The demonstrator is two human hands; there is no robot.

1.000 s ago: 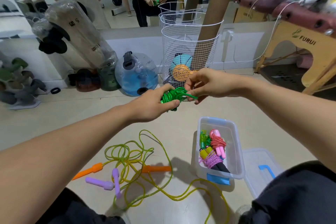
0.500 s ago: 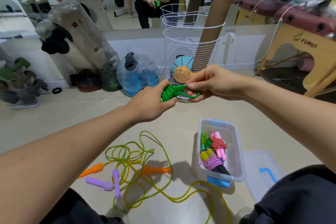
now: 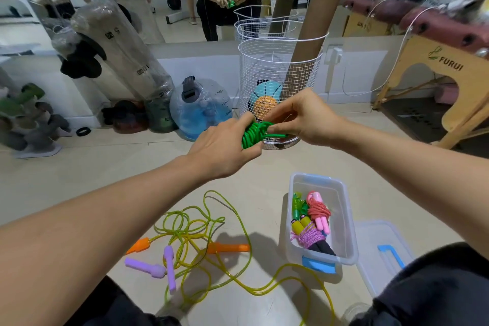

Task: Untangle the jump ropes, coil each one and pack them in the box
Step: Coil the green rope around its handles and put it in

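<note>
Beige floor [image 3: 79, 180], mirror wall behind. Left hand [image 3: 225, 151] grips a coiled bright-green plastic jump rope [image 3: 252, 135] mid-air; right hand [image 3: 304, 119] pinches its loose strand at 3 o'clock. Clear plastic box [image 3: 346, 219] with coiled ropes at 5 o'clock; tangled yellow-green rope [image 3: 190, 230] at 7 o'clock.
</note>
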